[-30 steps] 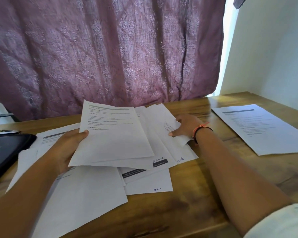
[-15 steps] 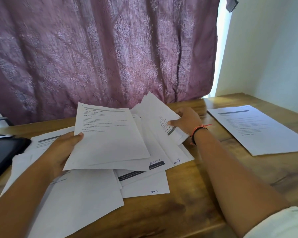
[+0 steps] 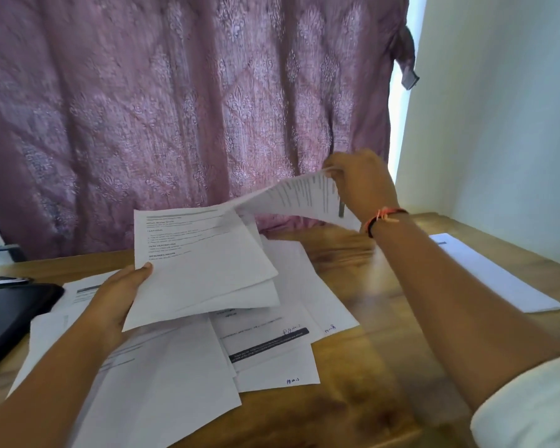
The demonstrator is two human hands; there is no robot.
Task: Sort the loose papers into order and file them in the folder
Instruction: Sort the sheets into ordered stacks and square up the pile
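The left hand (image 3: 117,299) grips a thin stack of white printed sheets (image 3: 204,266) by its near left corner, thumb on top, and holds it tilted just above the brown wooden desk (image 3: 369,383). The right hand (image 3: 359,179) is raised in front of the patterned purple curtain (image 3: 175,108). Its fingers pinch the top edge of a single white printed page (image 3: 298,198), which curves down toward the stack. That page is blurred and I can't read it. An orange and black band (image 3: 382,218) circles the right wrist, and a rolled white sleeve (image 3: 530,405) shows near the elbow.

Beneath both hands the loose white papers (image 3: 272,344) lie fanned and overlapping across the desk. Some carry small blue handwritten marks at their lower corners, and one has a dark bar across it. The black folder (image 3: 10,315) sits flat at the desk's left edge, its corner just beside the spread of papers. Well apart on the right, one more white sheet (image 3: 492,273) lies alone on the desk near the pale wall (image 3: 498,124).
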